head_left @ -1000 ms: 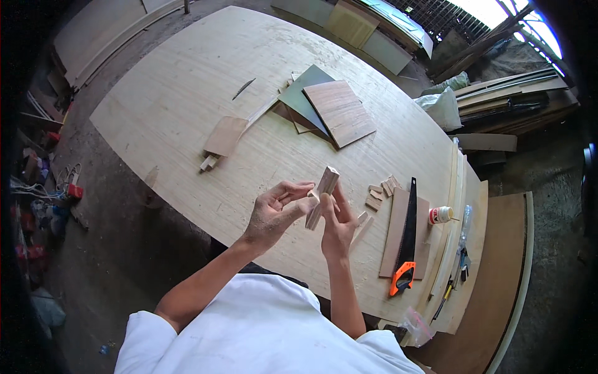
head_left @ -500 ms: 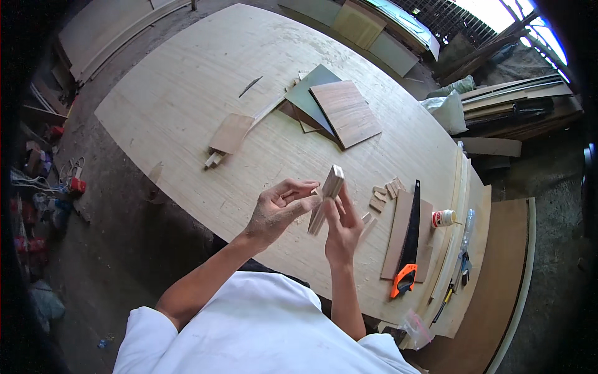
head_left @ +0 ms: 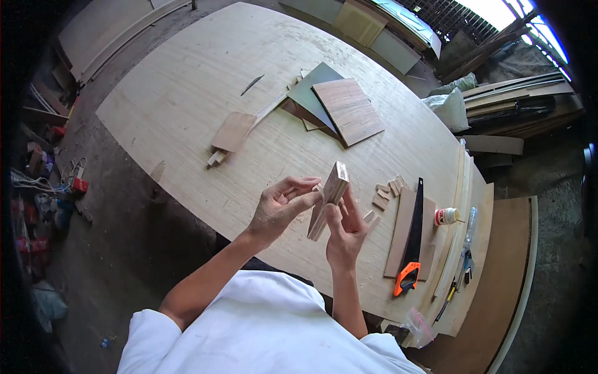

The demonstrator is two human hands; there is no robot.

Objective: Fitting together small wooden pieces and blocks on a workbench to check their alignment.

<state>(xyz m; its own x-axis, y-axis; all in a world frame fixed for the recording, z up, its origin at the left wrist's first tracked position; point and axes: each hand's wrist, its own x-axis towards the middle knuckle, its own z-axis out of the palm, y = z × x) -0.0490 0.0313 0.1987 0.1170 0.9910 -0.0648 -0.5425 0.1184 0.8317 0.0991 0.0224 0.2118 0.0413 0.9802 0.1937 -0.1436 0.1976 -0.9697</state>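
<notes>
Upright in my right hand (head_left: pixel 346 243) is a layered plywood block (head_left: pixel 336 181), its laminated edge facing up; thumb and fingers close on its two sides. My left hand (head_left: pixel 283 209) is pinched beside the block's left face. Between its fingertips shows a small pale piece of wood (head_left: pixel 319 189), partly covered by the fingers. Both hands are above the near part of the large wooden tabletop (head_left: pixel 187 81). Several small wood offcuts (head_left: pixel 382 198) lie just right of the right hand.
A handsaw (head_left: pixel 411 249) with an orange handle rests on thin boards at the right, beside a glue bottle (head_left: pixel 446 216). Long wood strips (head_left: pixel 458 237) run along the right edge. Flat panels (head_left: pixel 349 112) are stacked farther back; a small rounded board (head_left: pixel 233 131) lies left of them.
The block has turned slightly, showing more of its left face. My left hand keeps its pinch near it; the view has shifted a little.
</notes>
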